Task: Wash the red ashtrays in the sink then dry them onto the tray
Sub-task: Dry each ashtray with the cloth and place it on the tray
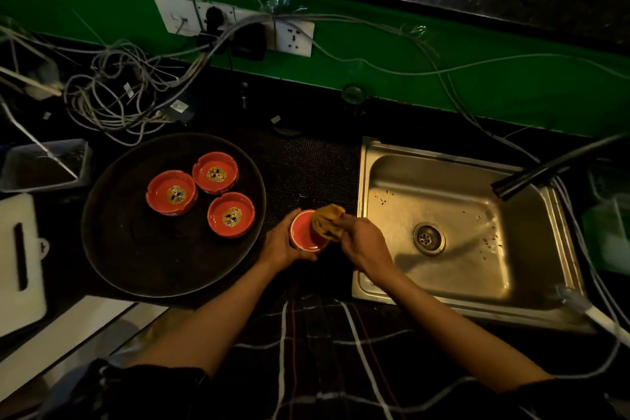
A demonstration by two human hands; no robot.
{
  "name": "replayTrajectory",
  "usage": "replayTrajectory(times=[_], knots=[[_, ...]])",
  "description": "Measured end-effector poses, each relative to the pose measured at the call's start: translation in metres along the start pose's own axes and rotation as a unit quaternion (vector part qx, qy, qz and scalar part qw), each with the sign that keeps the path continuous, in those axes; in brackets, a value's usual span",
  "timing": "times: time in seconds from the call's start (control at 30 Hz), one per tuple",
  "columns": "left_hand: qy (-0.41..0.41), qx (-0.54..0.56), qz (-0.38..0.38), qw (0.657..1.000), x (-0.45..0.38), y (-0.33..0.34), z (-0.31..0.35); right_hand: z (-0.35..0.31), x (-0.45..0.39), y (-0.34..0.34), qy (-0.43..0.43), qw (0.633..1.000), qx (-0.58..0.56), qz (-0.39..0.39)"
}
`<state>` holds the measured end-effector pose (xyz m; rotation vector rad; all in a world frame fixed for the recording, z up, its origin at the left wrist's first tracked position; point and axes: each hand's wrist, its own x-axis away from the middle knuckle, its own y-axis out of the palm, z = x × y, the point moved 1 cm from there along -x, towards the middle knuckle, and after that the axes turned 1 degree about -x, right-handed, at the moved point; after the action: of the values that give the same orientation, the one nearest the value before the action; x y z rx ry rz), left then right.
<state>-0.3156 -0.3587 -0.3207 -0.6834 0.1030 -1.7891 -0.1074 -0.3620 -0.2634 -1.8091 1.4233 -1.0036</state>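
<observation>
The left hand (281, 244) grips an ashtray (306, 232) between tray (112, 215) and sink (375, 201); the right hand (364, 242) pinches a cloth (327, 222) against it. Best to turn the ashtray under the cloth (notches too).

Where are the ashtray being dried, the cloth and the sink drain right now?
Held ashtray (304, 235): head view, on its red inner face, gripped by the left hand (280, 246).
Cloth (326, 221): head view, on the bunched yellow fabric in the right hand (366, 245).
Sink drain (429, 238): head view, on the strainer centre.
</observation>
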Motion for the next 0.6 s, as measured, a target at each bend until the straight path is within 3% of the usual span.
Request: replayTrajectory(times=[0.1,0.2,0.3,0.43,0.6], knots=[[0.003,-0.003,0.005,1.0,0.0,0.0,-0.001,-0.012,-0.017,-0.018,0.116,0.988,-0.098,0.039],[0.003,-0.006,0.007,1.0,-0.001,0.0,-0.002,-0.031,-0.028,-0.017,0.105,0.989,-0.085,0.054],[-0.004,-0.005,0.002,1.0,-0.002,0.002,-0.001,-0.049,-0.022,0.008,0.032,0.998,-0.053,-0.018],[-0.004,-0.015,0.025,1.0,-0.002,0.002,0.001,-0.053,-0.012,0.049,-0.08,0.978,0.169,-0.092],[0.002,-0.013,0.01,1.0,0.0,0.0,0.003,-0.027,-0.015,0.044,-0.134,0.964,0.194,-0.118]])
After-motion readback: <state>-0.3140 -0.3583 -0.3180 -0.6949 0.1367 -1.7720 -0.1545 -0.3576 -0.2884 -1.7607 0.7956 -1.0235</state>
